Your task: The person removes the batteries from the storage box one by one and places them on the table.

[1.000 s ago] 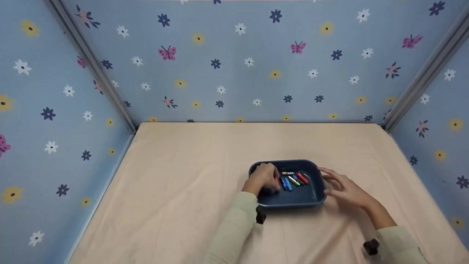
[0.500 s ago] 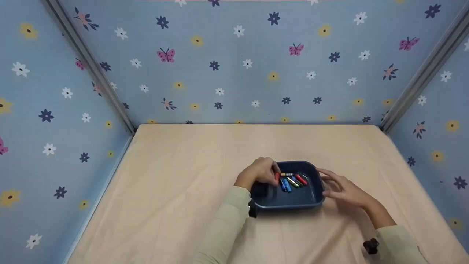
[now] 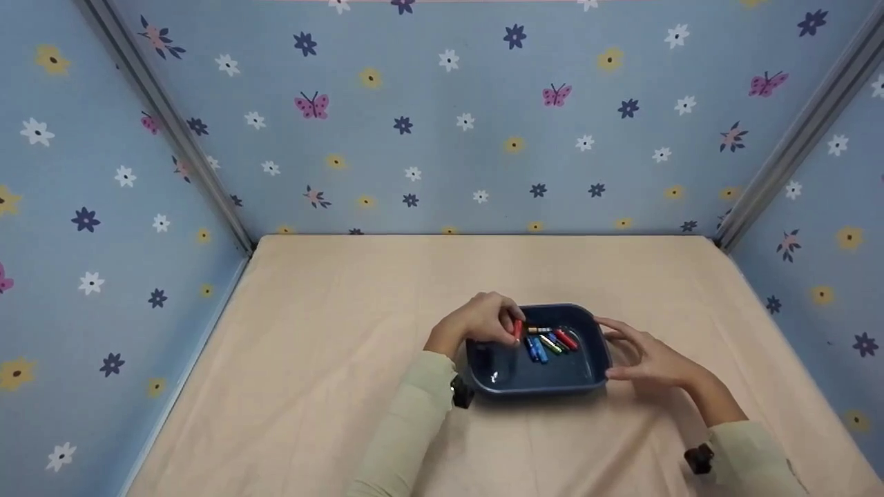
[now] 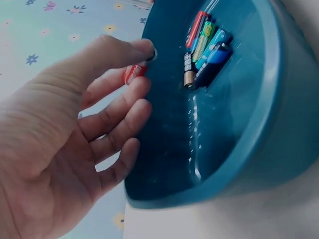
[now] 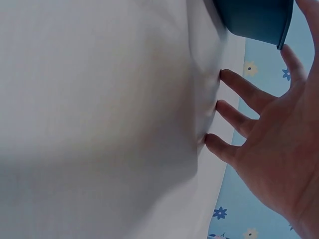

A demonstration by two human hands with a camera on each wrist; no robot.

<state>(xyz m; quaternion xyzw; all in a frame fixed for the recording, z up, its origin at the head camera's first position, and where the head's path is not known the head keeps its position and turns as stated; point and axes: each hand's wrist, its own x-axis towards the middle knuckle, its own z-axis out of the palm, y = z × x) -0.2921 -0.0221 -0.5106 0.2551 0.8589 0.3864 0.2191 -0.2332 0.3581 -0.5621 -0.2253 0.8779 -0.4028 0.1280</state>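
A dark blue rectangular basin (image 3: 545,391) stands on the table, right of the middle. Over its left part my left hand (image 3: 483,319) pinches a red battery (image 3: 518,330) between thumb and fingertips; lettering shows on this battery (image 4: 133,73) in the left wrist view. Several batteries lie together on the basin floor: a red one (image 3: 566,339), a green one (image 3: 551,344), blue ones (image 3: 536,350) and a black one with a copper-coloured end (image 4: 188,74). At the basin's right end, my right hand (image 3: 652,357) has its thumb and index fingertip at the rim, other fingers extended toward the cloth.
A beige cloth (image 3: 331,345) covers the table, lightly creased near the front. Blue flowered panels (image 3: 442,138) rise at the back and both sides, joined by grey metal posts (image 3: 173,124) at the corners.
My left hand has lifted out of the basin's left part, moving up and left with the red battery in its fingers. The right hand stays at the right rim.
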